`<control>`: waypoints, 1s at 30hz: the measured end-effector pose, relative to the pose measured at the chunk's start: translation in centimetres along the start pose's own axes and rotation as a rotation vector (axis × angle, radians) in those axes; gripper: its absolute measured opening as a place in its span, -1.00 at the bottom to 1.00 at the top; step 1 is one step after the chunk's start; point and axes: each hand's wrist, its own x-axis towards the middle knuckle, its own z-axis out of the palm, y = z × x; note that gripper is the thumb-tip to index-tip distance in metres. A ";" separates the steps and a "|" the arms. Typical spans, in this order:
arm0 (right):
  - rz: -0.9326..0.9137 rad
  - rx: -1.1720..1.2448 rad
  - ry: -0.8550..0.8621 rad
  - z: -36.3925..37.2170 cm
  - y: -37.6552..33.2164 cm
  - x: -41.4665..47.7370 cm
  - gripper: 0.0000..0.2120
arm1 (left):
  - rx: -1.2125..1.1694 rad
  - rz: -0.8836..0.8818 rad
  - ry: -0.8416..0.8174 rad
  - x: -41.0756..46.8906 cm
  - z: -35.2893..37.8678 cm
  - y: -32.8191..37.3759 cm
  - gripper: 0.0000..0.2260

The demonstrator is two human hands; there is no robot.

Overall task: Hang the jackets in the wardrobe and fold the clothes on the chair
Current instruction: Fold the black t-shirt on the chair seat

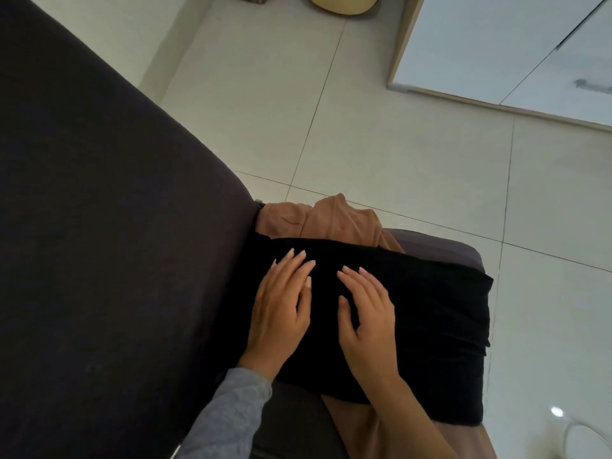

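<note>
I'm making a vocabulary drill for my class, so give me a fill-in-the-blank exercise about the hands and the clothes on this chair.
1. The left hand and right hand lie flat on a folded garment coloured ____.
2. The brown garment lies ____ that one.
3. The sleeve on the left arm is ____.
4. The floor is covered in pale ____.
Missing words: black; under; grey; tiles.
</note>
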 end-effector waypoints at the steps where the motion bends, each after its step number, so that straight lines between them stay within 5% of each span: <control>1: -0.029 -0.073 -0.051 0.4 0.4 0.5 -0.60 | 0.038 0.026 -0.090 0.6 0.5 -0.4 -0.60; 8: 0.090 -0.372 -0.285 0.5 4.2 1.8 -0.44 | 0.173 -0.279 -0.258 2.9 1.1 -3.8 -0.31; 14: 0.093 -0.478 -0.254 -0.4 5.8 2.0 -0.41 | 0.301 -0.353 -0.131 3.4 1.4 -3.9 -0.33; 23: 0.243 -0.523 -0.146 -3.3 9.8 -0.8 -0.46 | 0.135 -0.392 -0.083 3.9 1.1 -2.2 -0.54; 26: 0.285 -0.437 -0.109 -3.8 11.0 -1.5 -0.46 | 0.130 -0.249 0.003 3.4 1.7 -0.2 -0.57; 30: 0.373 -0.280 -0.018 -4.8 12.9 -2.6 -0.47 | 0.055 0.089 -0.127 3.3 4.1 4.7 -0.63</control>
